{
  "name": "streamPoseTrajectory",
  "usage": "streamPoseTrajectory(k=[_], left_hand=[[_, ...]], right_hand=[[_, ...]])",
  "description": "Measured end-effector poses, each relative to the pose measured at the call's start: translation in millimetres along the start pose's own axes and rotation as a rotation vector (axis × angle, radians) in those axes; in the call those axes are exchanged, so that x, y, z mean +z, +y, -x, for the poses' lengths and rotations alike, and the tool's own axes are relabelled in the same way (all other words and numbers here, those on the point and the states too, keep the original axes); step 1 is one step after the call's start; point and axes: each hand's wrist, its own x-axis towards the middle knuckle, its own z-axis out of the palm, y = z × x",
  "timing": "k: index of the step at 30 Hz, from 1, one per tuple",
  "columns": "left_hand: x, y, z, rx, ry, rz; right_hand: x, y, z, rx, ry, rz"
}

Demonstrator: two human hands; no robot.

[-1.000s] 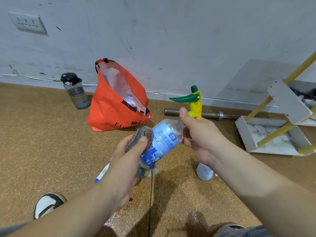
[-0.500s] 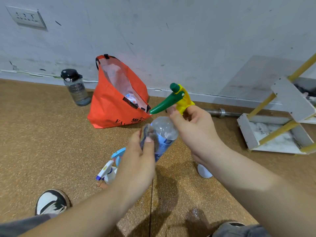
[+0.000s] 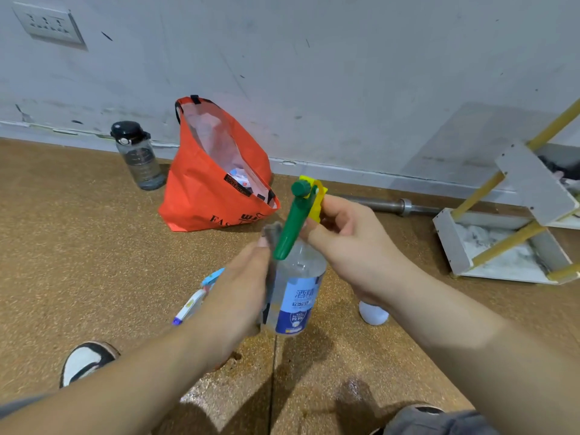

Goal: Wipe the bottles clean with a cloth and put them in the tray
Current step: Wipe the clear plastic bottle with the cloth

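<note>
Spray bottle (image 3: 298, 296) — left hand (image 3: 241, 296) holds cloth (image 3: 272, 229) against it.

Spray bottle (image 3: 298, 304) label: "酒精", "70-75%" under it, smaller print too blurred. Orange bag (image 3: 201, 199): black letters "FAS", rest hidden. Black tag (image 3: 238, 186) on bag unreadable.

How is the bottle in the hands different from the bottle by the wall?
The spray bottle has a green and yellow trigger top; the water bottle has a black lid. The spray bottle is clear with a blue label, held up; the water bottle is smoky and stands on the floor. Both are see-through.
</note>
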Motion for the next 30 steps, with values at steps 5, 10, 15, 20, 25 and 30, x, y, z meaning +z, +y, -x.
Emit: streamPoseTrajectory(k=[5,10,15,20,25,30], left_hand=[[1,-2,2,0.351,0.046,-0.11],[-7,-16,-14,-0.416,-0.162,0.296],[0,-8,-21,-0.471,-0.115,0.453],[-9,-13,-12,-0.416,-0.048,0.475],[4,-13,-2,-0.334,-0.012,0.484],[7,-9,2,-0.224,0.065,0.403]], right_hand=[[6,4,0,0.031,-0.015,-0.033],[-3,-5,-3,-0.018,-0.025,-0.088],[-8,-12,-3,-0.017,-0.104,-0.044],[-11,-10,-8,0.018,0.145,0.182],[-1,-10,-6,0.057,0.261,-0.11],[-17,-12,-17,0.091,0.233,-0.171]])
